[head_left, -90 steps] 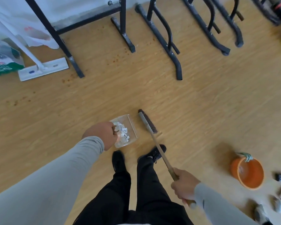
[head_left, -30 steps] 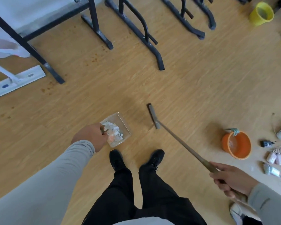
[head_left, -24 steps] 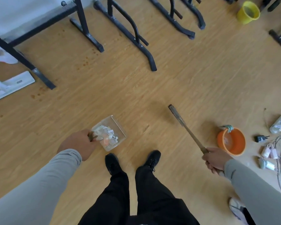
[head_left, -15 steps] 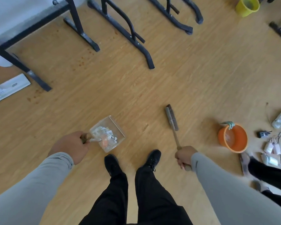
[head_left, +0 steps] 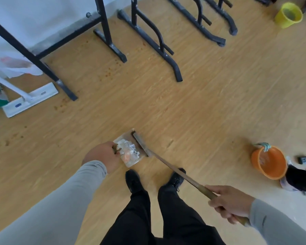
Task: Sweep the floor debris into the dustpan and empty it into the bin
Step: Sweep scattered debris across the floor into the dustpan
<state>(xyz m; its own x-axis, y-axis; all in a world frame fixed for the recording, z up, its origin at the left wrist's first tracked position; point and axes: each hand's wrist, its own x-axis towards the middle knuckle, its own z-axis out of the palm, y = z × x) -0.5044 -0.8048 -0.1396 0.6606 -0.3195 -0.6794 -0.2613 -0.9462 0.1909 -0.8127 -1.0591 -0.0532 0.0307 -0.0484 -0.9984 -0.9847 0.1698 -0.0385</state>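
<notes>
My left hand (head_left: 102, 157) grips the handle of a clear dustpan (head_left: 129, 152), held low over the wooden floor just ahead of my feet. White paper scraps and an orange bit (head_left: 128, 152) lie inside the pan. My right hand (head_left: 228, 203) grips the wooden handle of a long brush (head_left: 168, 167). The brush head (head_left: 140, 145) rests against the dustpan's right edge. An orange bin (head_left: 268, 162) stands on the floor to my right.
Black metal frame legs (head_left: 166, 50) cross the floor ahead. A white flat mop (head_left: 30, 99) and plastic bags lie far left. A yellow bucket (head_left: 289, 15) stands far right. Another person's leg and shoe (head_left: 297, 181) and a plug (head_left: 305, 160) sit beside the orange bin.
The brush swung out to the right toward the orange bin, then came back left; its head now meets the dustpan's edge. My left hand kept hold of the dustpan.
</notes>
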